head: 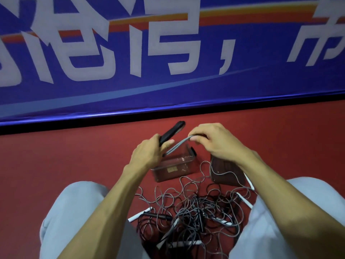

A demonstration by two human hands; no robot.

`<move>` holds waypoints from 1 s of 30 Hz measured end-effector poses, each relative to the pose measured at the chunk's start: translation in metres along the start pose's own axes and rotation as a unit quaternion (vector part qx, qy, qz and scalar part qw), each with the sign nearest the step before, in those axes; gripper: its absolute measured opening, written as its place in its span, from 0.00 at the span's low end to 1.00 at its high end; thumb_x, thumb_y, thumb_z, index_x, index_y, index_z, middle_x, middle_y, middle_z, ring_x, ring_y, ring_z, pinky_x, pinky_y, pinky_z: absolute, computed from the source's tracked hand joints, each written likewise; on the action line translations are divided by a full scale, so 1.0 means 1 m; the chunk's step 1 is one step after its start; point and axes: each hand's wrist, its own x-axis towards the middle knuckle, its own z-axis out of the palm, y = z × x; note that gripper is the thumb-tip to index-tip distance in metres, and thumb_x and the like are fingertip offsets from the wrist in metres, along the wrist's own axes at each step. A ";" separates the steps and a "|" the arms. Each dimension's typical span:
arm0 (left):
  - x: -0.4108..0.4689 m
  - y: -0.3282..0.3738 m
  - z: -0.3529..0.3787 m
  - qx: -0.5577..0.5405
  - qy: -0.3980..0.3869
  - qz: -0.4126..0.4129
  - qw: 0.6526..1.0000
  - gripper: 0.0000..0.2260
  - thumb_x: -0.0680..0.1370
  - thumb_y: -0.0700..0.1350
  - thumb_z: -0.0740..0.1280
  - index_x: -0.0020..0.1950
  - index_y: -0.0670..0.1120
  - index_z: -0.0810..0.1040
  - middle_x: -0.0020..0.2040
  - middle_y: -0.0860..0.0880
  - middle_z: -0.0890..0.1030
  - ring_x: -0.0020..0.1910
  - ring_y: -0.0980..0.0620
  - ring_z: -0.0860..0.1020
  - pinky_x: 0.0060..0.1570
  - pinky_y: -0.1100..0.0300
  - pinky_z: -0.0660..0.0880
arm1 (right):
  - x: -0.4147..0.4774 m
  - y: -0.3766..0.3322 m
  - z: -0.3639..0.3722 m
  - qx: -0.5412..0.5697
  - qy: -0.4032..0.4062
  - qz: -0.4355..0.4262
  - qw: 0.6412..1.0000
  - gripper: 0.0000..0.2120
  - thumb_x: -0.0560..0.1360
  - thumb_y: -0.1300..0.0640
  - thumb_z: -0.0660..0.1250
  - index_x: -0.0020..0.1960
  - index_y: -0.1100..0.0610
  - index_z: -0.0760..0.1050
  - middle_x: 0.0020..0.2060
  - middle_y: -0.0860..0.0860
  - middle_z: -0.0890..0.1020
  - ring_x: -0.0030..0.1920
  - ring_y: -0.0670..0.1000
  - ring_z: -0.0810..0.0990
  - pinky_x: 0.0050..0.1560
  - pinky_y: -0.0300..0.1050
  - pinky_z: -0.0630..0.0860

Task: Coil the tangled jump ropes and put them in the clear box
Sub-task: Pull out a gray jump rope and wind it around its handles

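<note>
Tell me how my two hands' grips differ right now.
The left hand holds the black handle, the right hand the grey cord. The left hand wraps round it; the right hand pinches with fingertips. Both are above the clear box.

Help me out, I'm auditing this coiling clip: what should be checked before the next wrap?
1. The left hand grips the black handle: ok.
2. The right hand pinches the grey rope: ok.
3. The clear box is open-topped, below the hands: ok.
4. The grey rope runs free of the floor tangle: cannot tell.
5. The floor tangle is sorted: not ok.
</note>
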 end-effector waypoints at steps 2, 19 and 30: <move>-0.001 0.006 0.003 0.013 -0.036 0.031 0.999 0.22 0.78 0.67 0.51 0.41 0.50 0.68 0.42 0.43 0.80 0.45 0.37 0.78 0.43 0.49 0.73 | -0.002 0.000 -0.003 -0.024 0.042 0.024 0.999 0.07 0.78 0.51 0.65 0.52 0.48 0.81 0.43 0.45 0.81 0.48 0.49 0.78 0.47 0.47 0.74; -0.028 0.031 -0.005 -0.145 0.002 0.179 0.973 0.20 0.84 0.53 0.53 0.32 0.49 0.62 0.27 0.55 0.65 0.28 0.56 0.63 0.33 0.55 0.60 | 0.008 0.008 -0.007 0.373 0.124 0.271 0.879 0.13 0.68 0.51 0.77 0.35 0.59 0.77 0.29 0.52 0.72 0.30 0.47 0.69 0.35 0.42 0.63; 0.000 0.014 -0.009 -0.440 0.131 -0.061 0.886 0.15 0.79 0.42 0.50 0.39 0.40 0.74 0.24 0.48 0.68 0.18 0.57 0.60 0.25 0.62 0.56 | -0.004 -0.030 0.012 0.404 -0.218 0.140 0.877 0.12 0.80 0.59 0.64 0.63 0.56 0.75 0.34 0.54 0.78 0.29 0.49 0.74 0.26 0.36 0.70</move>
